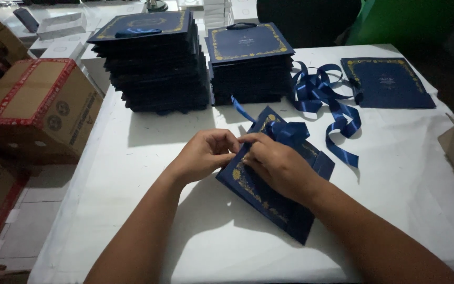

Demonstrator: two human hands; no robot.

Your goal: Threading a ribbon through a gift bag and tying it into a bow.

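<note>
Left hand (206,153): grip pinched on the bag's (269,197) top edge
Right hand (278,165): on the bag, grip pinched at the bow (288,132)
Bag: flat, mid-bench
Ribbons (321,92): toward far edge
Stacks (156,63): far edge

The flat paper gift bag (269,197) is navy blue with a gold floral border. The satin ribbon (337,123) is bright royal blue. At ten o'clock, the cardboard box (38,108) is brown with red patterned tape. The tablecloth (148,173) is plain white.
</note>
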